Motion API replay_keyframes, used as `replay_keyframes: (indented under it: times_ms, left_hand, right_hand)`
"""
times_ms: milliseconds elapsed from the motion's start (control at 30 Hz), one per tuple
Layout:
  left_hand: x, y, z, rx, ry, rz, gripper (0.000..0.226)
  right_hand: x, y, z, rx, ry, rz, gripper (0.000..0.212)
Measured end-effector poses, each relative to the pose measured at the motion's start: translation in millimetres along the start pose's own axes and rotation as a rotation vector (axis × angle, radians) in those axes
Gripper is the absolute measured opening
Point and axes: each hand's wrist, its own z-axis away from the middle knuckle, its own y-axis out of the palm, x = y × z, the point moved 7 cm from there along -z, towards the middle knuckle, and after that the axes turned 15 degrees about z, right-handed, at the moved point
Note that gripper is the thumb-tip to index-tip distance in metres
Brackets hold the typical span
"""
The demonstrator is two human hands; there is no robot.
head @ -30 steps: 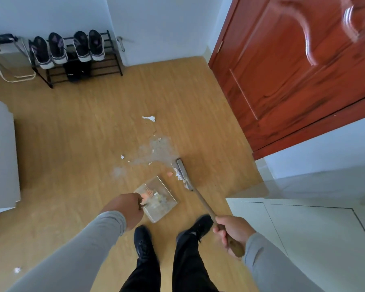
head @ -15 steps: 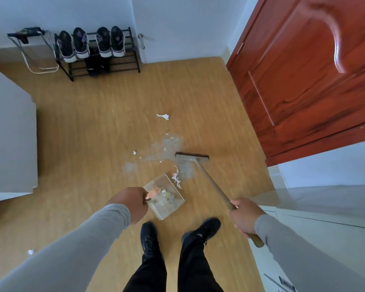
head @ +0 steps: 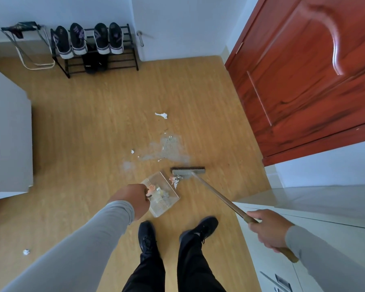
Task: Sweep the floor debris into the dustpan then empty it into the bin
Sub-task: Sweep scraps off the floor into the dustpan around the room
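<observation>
The clear plastic dustpan rests on the wooden plank floor just ahead of the person's feet, its open mouth turned away from them and to the right, toward the brush. The left hand grips the dustpan's handle at the near-left end, fingers curled round it. The right hand is clenched round the long brown wooden handle of the broom, which runs slantwise from that hand, forward and left, down to the grey brush head. The head lies crosswise, just beyond the dustpan's far-right lip — near, not quite touching it as far as can be told.

Between head and lip sits a small clump of white and orange paper scraps, right at the pan's mouth; more scraps already lie inside. Beyond the brush head spreads a pale grey dust patch with tiny white flecks, and farther still a crumpled white paper piece. Another small white scrap lies well apart near the left arm.

The next stroke, by my judgement, is a short pull toward the pan — the right hand does it, the left steadies. Nothing blocks that path. A black metal shoe rack stands at the far wall, a red-brown wooden door to the right. No bin shows.
</observation>
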Motion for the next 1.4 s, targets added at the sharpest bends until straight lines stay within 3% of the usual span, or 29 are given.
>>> replay_keyframes:
  times_ms: [267,533,733,900,1133,1267,1400]
  left_hand:
    - [1,1,7,0.016,0.006,-0.034,0.029]
    - [-3,-3,-1,0.002,0.027,-0.049,0.027]
    - [-2,-6,-2,-0.006,0.04,-0.069,0.022]
    - [1,-6,-1,0.001,0.048,-0.046,0.026]
    - [0,-4,-2,0.0,0.052,-0.015,0.034]
    - [1,-4,-3,-0.005,0.052,-0.034,0.029]
    - [4,-2,-2,0.006,0.054,-0.037,0.026]
  right_hand:
    - [14,14,-6,-0.019,-0.001,-0.209,0.051]
    - [75,92,-19,0.177,-0.019,-0.194,0.05]
    - [34,45,23,0.28,-0.056,-0.266,0.051]
    - [13,19,41,0.179,-0.031,-0.348,0.043]
    - [54,56,-8,0.157,0.001,-0.159,0.061]
    - [69,72,-2,0.259,-0.031,-0.197,0.056]
    - [38,48,15,0.292,-0.001,-0.305,0.053]
